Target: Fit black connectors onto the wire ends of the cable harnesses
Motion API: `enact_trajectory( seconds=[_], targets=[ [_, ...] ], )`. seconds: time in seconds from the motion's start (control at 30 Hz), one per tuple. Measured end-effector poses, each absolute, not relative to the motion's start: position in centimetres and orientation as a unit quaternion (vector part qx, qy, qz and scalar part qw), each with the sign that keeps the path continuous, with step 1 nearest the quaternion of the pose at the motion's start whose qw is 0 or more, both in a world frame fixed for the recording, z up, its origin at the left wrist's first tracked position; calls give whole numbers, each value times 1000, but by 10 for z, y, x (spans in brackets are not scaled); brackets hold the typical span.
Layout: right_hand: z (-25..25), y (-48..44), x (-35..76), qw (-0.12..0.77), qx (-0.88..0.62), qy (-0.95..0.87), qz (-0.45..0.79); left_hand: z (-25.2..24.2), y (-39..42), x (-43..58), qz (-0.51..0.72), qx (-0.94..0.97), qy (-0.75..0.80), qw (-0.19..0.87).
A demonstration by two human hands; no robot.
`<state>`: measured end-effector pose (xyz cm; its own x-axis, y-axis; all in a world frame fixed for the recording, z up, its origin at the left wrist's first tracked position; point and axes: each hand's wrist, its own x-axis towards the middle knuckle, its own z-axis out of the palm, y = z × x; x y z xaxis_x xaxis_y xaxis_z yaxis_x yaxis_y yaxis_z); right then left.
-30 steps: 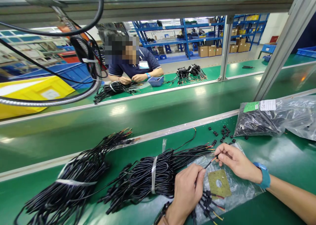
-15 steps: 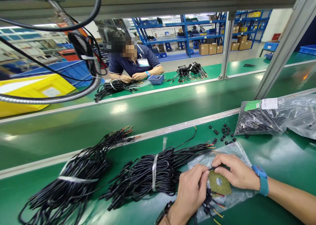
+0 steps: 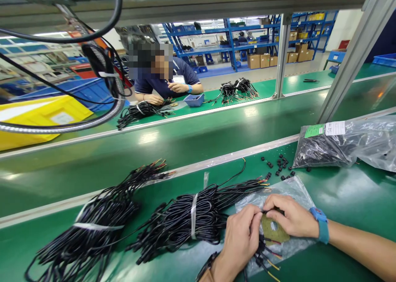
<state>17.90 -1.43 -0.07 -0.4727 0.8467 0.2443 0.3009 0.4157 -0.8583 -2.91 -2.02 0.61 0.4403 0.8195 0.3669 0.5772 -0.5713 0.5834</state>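
My left hand (image 3: 241, 236) is closed, thumb and fingers pinching a thin black cable (image 3: 263, 211). Fingertip to fingertip with it, my right hand (image 3: 289, 216) is closed on the same cable; most of the cable is hidden by the fingers. Below them a yellow-green pad with a hole (image 3: 275, 233) lies on a clear plastic bag (image 3: 297, 191). Several cable ends with red and yellow wires (image 3: 266, 255) stick out beside my left hand. To its left rests a tied bundle of black cables (image 3: 179, 220).
A second tied cable bundle (image 3: 93, 220) lies further left. Small black plastic parts (image 3: 281, 162) are scattered behind the bag, near a large bag of black parts (image 3: 328, 148). A metal post (image 3: 346, 55) rises at right. Across the bench a co-worker (image 3: 182, 74) handles cables.
My hands have drawn slightly closer together, so less of the cable shows between the fingertips. Across the bench, one of the co-worker's hands has lifted off the cables.
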Motion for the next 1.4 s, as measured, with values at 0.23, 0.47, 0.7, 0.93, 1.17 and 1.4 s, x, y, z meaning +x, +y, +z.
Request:
enact_trajectory(
  seconds=[0.23,0.47,0.7,0.93,1.17,1.4],
  targets=[
    [-2,-13,180,361,-392,-755,383,5,-19,-31,285,835,438,169],
    [-3,-13,181,357,-376,-768,377,4,-22,-29,269,838,441,178],
    [0,-14,178,354,-348,-778,385,2,-24,-29,274,839,438,172],
    [0,-15,175,342,-351,-790,370,3,-24,-29,275,839,436,172],
    [-3,-16,171,340,-344,-806,342,1,-23,-27,282,829,442,192],
    [2,-13,174,369,-388,-761,366,5,-17,-30,280,838,420,209]
  ],
)
